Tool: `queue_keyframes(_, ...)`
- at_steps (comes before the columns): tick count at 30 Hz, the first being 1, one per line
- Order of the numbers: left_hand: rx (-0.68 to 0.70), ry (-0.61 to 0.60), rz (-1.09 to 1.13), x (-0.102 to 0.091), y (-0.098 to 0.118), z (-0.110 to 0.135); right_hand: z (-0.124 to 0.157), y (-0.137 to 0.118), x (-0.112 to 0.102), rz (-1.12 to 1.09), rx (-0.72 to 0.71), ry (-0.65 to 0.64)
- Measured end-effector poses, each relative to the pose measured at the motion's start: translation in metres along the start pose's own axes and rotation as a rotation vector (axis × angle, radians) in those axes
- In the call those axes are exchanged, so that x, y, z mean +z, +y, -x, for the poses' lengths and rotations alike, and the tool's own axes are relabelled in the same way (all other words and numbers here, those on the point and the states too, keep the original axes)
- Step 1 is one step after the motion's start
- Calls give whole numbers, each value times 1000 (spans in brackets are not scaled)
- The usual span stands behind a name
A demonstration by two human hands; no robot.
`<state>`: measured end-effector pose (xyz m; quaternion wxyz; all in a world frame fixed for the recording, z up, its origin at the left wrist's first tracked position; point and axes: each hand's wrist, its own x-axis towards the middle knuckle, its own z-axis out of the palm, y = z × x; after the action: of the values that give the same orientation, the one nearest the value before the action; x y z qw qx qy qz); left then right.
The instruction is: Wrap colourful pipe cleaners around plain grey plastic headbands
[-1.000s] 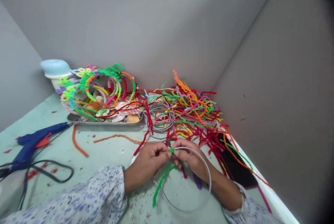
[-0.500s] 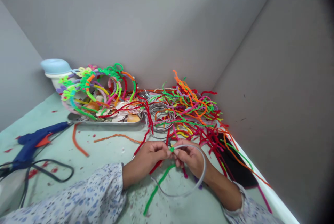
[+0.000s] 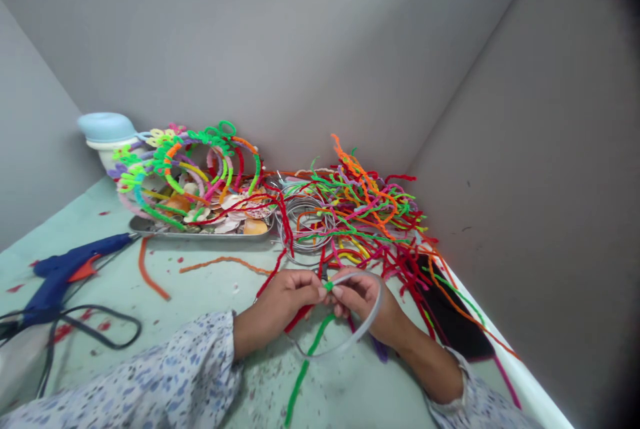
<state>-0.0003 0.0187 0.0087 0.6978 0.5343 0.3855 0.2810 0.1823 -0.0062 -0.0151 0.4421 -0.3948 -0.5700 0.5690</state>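
Observation:
In the middle front of the head view, my left hand [image 3: 280, 306] and my right hand [image 3: 373, 302] meet with fingertips pinched together. Between them sits a small green wrap around a thin grey hoop [image 3: 374, 312], which curves past my right hand and down below both hands. From under the fingers hangs the long tail of a green pipe cleaner [image 3: 297, 386]. My left fingers are closed at the wrap's left side, my right fingers on the hoop at its right side. The fingers partly hide the grip. Red pipe cleaner pieces lie just behind and under my left hand.
A blue glue gun [image 3: 63, 272] with its black cord lies left. Behind are a metal tray [image 3: 200, 234] of shells, colourful pipe cleaner rings [image 3: 200, 142], a lidded white container [image 3: 107, 132], coiled grey wire [image 3: 305, 206] and piled pipe cleaners [image 3: 370, 196]. A dark flat object [image 3: 455, 322] lies right.
The grey hoop has turned, its curve now nearer my right palm. The green tail has shifted slightly right and downward. Both hands stay nearly in place.

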Motion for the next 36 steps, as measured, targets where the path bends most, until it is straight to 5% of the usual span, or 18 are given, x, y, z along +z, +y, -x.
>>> queue_keyframes(27, -103, -57, 55, -4, 9, -1, 2, -8, 3, 230, -125, 1)
queue_keyframes(36, -73, -130, 68, -14, -9, -8, 1, -3, 2, 170, -105, -25)
